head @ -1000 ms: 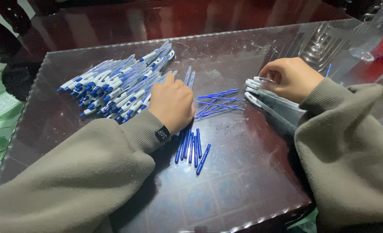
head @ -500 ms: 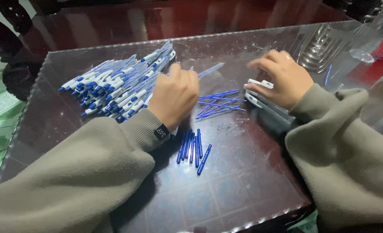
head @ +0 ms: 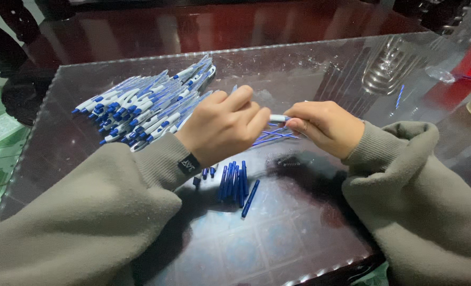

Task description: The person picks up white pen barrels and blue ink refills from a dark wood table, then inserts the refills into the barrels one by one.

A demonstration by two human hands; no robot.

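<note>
Both hands meet mid-counter: left hand (head: 226, 127) and right hand (head: 324, 127) fingers pinch one white pen barrel (head: 278, 118), pen pile (head: 145, 108) far left, blue parts (head: 235, 182) near.

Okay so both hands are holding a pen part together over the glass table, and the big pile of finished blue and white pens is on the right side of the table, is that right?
Not quite. The head view shows the pile of blue and white pens on the left side of the glass table, beyond the left hand. The rest holds: left hand and right hand meet on a pen part.
</note>
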